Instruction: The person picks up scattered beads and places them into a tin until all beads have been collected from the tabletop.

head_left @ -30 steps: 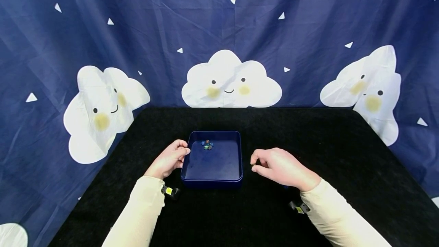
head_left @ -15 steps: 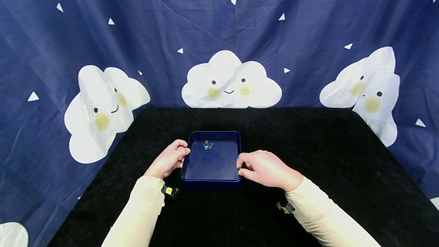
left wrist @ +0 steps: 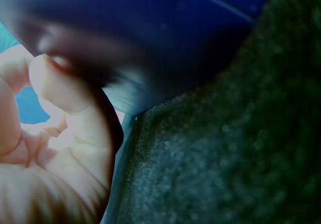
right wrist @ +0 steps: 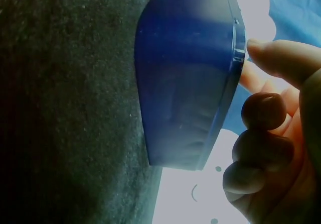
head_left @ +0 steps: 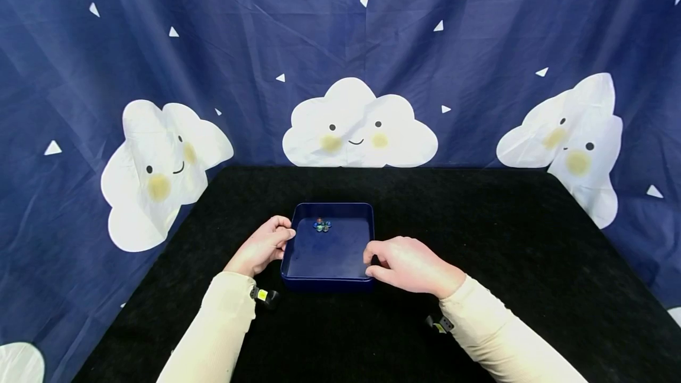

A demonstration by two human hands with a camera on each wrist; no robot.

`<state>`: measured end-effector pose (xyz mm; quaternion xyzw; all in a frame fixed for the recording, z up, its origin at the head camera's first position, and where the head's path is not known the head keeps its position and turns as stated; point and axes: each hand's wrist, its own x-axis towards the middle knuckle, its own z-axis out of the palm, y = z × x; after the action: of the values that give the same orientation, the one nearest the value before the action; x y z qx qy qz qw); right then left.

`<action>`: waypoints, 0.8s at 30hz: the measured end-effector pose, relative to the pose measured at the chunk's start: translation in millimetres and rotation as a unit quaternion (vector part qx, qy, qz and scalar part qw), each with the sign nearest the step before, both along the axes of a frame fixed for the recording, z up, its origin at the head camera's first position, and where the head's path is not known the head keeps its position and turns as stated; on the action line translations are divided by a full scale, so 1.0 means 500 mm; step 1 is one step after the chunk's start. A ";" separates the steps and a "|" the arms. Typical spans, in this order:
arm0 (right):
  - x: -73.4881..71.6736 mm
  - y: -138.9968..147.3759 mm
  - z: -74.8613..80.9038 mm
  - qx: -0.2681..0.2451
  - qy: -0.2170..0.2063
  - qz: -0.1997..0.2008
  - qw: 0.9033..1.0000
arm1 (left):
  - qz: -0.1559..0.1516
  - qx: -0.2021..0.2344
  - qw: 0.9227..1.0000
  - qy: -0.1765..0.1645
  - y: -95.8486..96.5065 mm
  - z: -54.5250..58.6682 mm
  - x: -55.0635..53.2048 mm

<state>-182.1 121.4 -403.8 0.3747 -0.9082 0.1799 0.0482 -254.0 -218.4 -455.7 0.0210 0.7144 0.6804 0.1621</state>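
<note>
Curled fingers and thumb of the bare left hand (head_left: 260,247) grip the left side of a shallow, open-topped, dark-blue square box with rounded corners (head_left: 332,259). At its right rim, the bare right hand (head_left: 409,265) bends its index finger and thumb toward the edge, its other three fingers folded; whether anything sits between its fingertips, I cannot tell. Inside the box, toward the far left corner, small, round, glassy marbles in blue, green and orange (head_left: 320,229) lie in a close cluster. Long cream sleeves (head_left: 213,330) cover both forearms, a small black device (head_left: 270,298) at each wrist. The box stands on a black, plush-looking tabletop (head_left: 452,211), before a dark-blue fabric curtain (head_left: 319,28) printed with white smiling clouds (head_left: 359,108).
</note>
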 end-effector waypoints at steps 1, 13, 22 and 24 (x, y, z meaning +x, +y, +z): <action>0.000 0.002 0.001 -0.001 0.001 0.000 1.000 | 0.001 0.000 1.000 0.000 0.000 0.000 0.000; 0.002 0.042 0.015 0.000 -0.014 -0.029 0.999 | 0.003 -0.005 1.000 0.003 0.002 0.001 -0.001; 0.007 0.098 0.014 -0.003 -0.033 -0.068 0.997 | 0.001 0.001 1.000 -0.002 0.002 0.001 0.000; 0.008 0.112 0.011 -0.003 -0.038 -0.075 0.996 | 0.003 -0.001 1.000 -0.002 0.002 0.002 0.000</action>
<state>-178.3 177.4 -398.5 0.2983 -0.9344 0.1927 0.0285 -254.1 -217.6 -454.8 0.0178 0.7145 0.6805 0.1614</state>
